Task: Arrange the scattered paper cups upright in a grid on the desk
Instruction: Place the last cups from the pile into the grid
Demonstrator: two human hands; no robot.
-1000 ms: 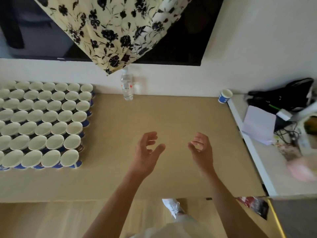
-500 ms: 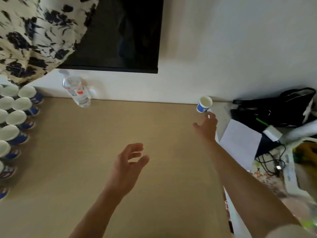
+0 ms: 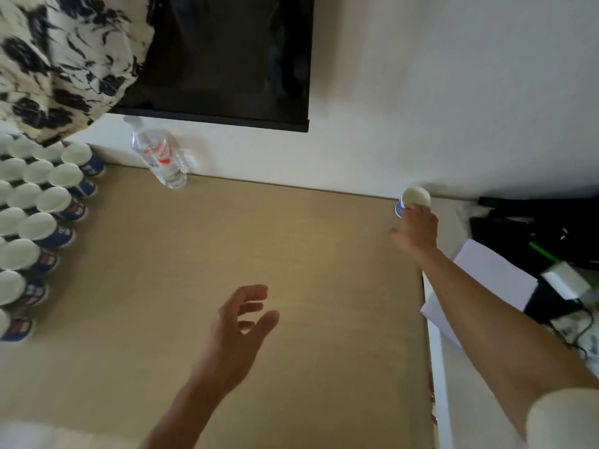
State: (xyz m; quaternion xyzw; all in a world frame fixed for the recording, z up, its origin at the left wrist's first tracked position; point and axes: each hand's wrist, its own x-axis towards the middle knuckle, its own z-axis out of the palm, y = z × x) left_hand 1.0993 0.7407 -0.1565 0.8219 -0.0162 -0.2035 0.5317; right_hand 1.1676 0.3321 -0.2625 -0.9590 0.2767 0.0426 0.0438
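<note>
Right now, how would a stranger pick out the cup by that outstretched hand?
Follow the tan desk to its far right corner, against the white wall. One blue-and-white paper cup stands at the right hand, alone, far from the packed grid of cups at left.

Right hand (image 3: 416, 230) reaches forward; left hand (image 3: 238, 322) hovers, fingers (image 3: 256, 292) relaxed.

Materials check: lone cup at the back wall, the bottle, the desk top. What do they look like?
Lone cup: likely paper; matte off-white inside, blue print outside.
Bottle: probably clear plastic; glossy and see-through, with a red-and-white label.
Desk top: tan and matte with a faint grain; wood-look laminate or veneer, cannot tell which.
</note>
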